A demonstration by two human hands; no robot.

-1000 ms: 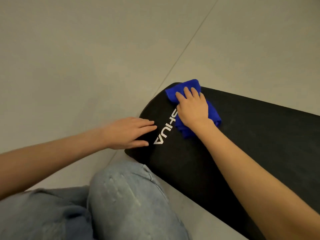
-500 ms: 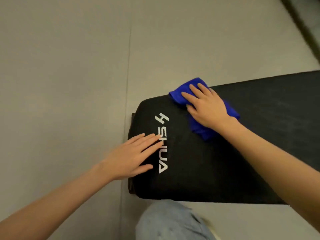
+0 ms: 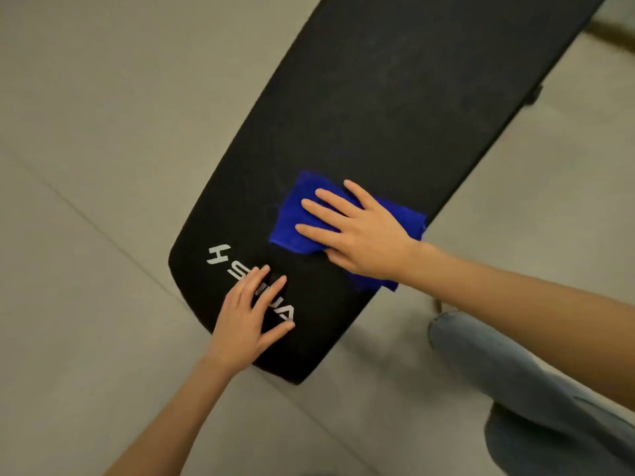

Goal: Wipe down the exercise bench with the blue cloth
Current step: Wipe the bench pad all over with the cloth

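Blue cloth [image 3: 295, 218]: folded, flat on the black padded surface [image 3: 395, 97], near its lettered end.
Right hand [image 3: 360, 235]: palm down on the cloth, grip spread, fingers straight.
Left hand [image 3: 244, 324]: flat over the white lettering [image 3: 220, 254], grip spread.
Surface long axis: lower left to upper right, over grey floor [image 3: 103, 132].

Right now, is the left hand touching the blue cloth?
No: the left hand rests on the white logo of the black padded bench, apart from the blue cloth under the right hand.
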